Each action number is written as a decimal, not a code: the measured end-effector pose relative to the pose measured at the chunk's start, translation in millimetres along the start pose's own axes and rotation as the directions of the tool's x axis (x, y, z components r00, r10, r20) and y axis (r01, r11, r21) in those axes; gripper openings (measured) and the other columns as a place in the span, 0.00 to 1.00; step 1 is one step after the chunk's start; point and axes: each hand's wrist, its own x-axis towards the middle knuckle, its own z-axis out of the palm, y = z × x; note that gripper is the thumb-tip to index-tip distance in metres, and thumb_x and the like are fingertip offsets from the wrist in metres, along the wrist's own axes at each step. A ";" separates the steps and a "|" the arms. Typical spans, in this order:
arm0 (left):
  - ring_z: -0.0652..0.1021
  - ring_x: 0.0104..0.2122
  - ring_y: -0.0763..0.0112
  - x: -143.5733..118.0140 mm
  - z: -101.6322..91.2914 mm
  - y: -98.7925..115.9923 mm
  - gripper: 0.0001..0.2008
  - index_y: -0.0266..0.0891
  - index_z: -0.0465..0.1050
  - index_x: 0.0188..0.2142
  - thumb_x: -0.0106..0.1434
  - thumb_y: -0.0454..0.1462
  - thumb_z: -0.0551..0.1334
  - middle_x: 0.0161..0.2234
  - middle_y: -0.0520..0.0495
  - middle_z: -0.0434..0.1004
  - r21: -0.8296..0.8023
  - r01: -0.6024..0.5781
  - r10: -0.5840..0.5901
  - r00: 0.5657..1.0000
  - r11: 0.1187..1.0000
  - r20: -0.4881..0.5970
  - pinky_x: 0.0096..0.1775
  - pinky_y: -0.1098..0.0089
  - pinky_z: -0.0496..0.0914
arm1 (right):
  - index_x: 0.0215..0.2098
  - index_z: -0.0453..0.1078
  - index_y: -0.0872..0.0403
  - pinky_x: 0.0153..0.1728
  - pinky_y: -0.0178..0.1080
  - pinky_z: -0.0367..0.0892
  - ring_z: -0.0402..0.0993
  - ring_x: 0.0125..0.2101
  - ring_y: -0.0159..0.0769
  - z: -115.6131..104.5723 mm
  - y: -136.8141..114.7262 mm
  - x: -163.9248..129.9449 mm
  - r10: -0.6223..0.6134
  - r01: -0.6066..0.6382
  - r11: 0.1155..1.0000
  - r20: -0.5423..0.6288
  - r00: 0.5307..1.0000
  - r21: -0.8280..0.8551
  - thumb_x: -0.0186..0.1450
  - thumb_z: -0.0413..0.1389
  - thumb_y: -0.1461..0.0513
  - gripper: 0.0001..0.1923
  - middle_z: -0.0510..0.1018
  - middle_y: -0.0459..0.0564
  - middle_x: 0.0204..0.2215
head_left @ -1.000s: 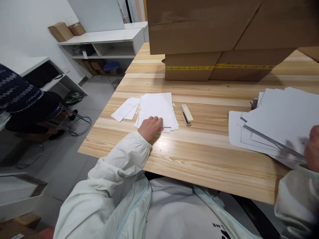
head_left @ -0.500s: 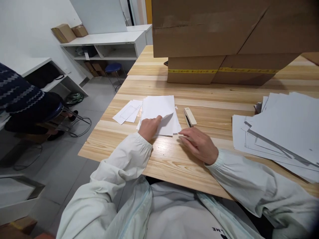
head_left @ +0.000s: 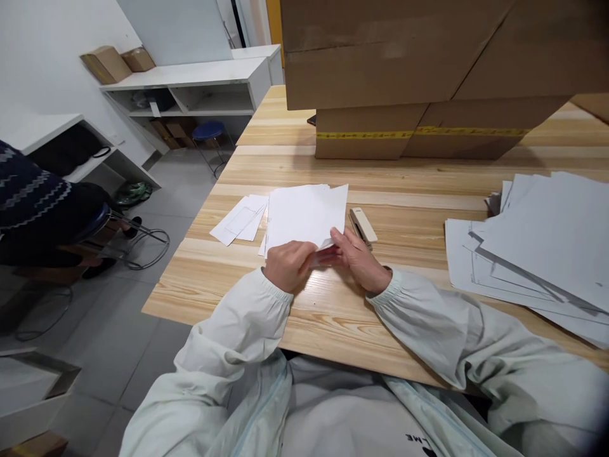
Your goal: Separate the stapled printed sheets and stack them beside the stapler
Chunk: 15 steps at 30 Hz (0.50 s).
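Note:
White sheets of paper lie before me on the wooden table, their near right part lifted off the wood. My left hand grips the near edge with its fingers curled. At the near right corner my right hand pinches the paper, thumb on top and fingers underneath. A cream stapler rests just beyond the right hand, apart from it. To the left of the stack lie a few smaller paper slips with a printed outline on one.
A large heap of papers spreads over the table's right side. Big cardboard boxes stand stacked at the back. On the left, a person in a dark patterned sweater sits on a stool. White shelves and a blue stool are farther off.
My right hand has moved left from beside the stapler and taken hold of the paper's right corner. The left hand has shifted slightly down and right along the near edge.

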 end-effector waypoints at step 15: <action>0.75 0.56 0.54 16.2 -31.3 -30.2 0.28 0.38 0.67 0.56 0.67 0.54 0.51 0.53 0.37 0.76 -0.916 0.395 -0.511 0.804 0.074 0.305 0.57 0.51 0.69 | 0.52 0.68 0.50 0.44 0.46 0.73 0.77 0.43 0.41 -9.5 -3.0 -1.0 -0.143 0.148 0.984 0.065 0.988 -0.097 0.60 0.60 0.49 0.24 0.79 0.51 0.45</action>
